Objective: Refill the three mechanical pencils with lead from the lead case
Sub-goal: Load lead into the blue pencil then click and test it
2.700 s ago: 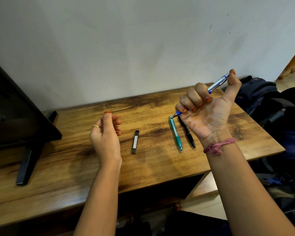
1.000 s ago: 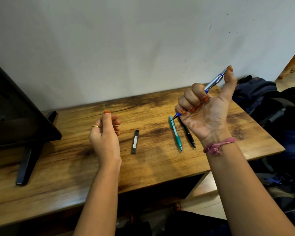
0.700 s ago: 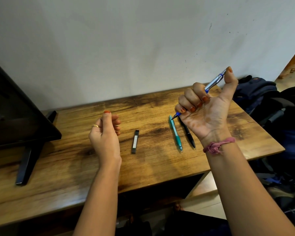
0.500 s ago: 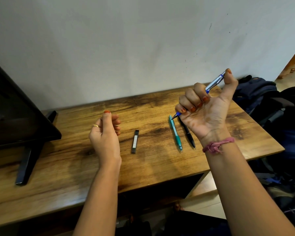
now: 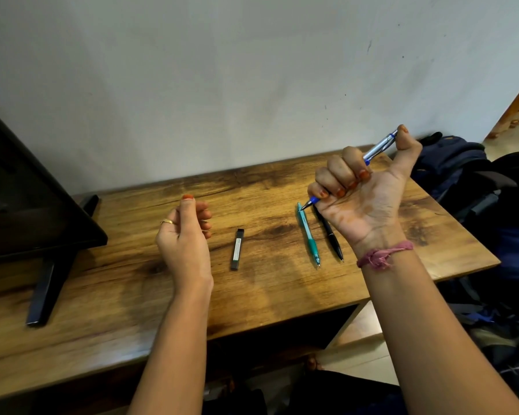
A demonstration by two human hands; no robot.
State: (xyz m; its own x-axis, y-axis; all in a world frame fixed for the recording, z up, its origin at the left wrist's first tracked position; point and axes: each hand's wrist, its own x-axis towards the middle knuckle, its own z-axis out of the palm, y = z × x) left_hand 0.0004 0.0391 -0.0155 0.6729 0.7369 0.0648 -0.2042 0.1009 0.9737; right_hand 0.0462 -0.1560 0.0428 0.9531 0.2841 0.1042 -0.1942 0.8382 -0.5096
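- Gripping the blue pencil (image 5: 352, 172) in a fist, the right hand (image 5: 363, 193) sets its thumb on the cap, likely to click lead out.
- Left hand (image 5: 185, 235) hovers half-curled; whether it holds lead, I cannot tell.
- Case (image 5: 237, 249) lies mid-desk; teal pencil (image 5: 307, 235) and black pencil (image 5: 331, 238) toward the right edge.

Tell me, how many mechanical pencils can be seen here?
3. The blue pencil is gripped in the right hand, raised above the table. The teal pencil and the black pencil lie side by side on the table, right of the lead case.
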